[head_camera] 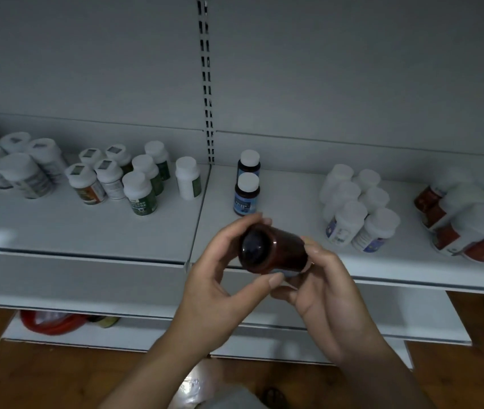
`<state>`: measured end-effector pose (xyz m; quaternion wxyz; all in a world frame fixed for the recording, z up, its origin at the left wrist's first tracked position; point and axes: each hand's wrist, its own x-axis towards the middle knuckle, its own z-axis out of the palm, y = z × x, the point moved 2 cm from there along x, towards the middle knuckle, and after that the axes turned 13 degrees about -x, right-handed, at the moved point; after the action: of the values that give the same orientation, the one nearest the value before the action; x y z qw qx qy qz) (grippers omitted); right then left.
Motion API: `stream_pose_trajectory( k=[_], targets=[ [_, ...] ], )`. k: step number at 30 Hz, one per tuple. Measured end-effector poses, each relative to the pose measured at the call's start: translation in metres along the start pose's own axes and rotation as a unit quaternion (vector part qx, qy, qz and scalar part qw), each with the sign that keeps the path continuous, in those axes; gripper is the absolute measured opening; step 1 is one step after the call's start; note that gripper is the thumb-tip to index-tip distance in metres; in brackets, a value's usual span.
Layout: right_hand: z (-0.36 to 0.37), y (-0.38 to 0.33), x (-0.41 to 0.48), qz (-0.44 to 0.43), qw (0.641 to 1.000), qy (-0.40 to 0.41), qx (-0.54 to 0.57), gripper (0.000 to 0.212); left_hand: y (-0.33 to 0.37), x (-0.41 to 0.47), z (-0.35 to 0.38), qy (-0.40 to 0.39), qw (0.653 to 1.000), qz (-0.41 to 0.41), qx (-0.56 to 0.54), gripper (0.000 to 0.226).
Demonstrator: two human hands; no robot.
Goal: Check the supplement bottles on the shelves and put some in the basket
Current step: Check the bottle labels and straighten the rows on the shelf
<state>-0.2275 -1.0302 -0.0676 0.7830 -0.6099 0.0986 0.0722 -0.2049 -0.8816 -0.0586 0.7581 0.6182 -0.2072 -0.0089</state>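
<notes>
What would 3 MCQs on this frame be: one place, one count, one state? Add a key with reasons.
1. Where do the blue-label bottles stand?
A. on the floor
B. on the shelf, just right of the slotted upright
C. on the bottom shelf

2. How many blue-label bottles stand there?
A. one
B. two
C. four

3. How is the brown bottle held?
A. upright, in one hand
B. standing on the shelf, untouched
C. tipped on its side, base towards the camera, gripped by the left hand and the right hand

Key:
1 B: they stand one behind the other beside the upright.
2 B: two white caps over dark bodies show.
3 C: its round base faces the camera and fingers of both hands curl round it.
</notes>
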Motion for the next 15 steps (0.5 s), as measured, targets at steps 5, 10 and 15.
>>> stream_pose_trajectory(
  k=[5, 10, 15],
  targets=[
    [0.02, 0.008, -0.002, 0.06, 0.991, -0.065, 0.105, 0.045, 0.008, 0.009, 0.012, -0.023, 1.0, 0.007, 0.015, 0.068],
    [0.021, 0.006, 0.0, 0.059, 0.969, -0.071, 0.229, 0.043, 0.014, 0.016, 0.025, -0.037, 0.997, 0.05, 0.046, 0.066],
    [0.015, 0.002, 0.002, 0.049, 0.965, -0.082, 0.244, 0.039, 0.015, 0.02, 0.032, -0.044, 0.995, 0.058, 0.063, 0.068]
  ],
)
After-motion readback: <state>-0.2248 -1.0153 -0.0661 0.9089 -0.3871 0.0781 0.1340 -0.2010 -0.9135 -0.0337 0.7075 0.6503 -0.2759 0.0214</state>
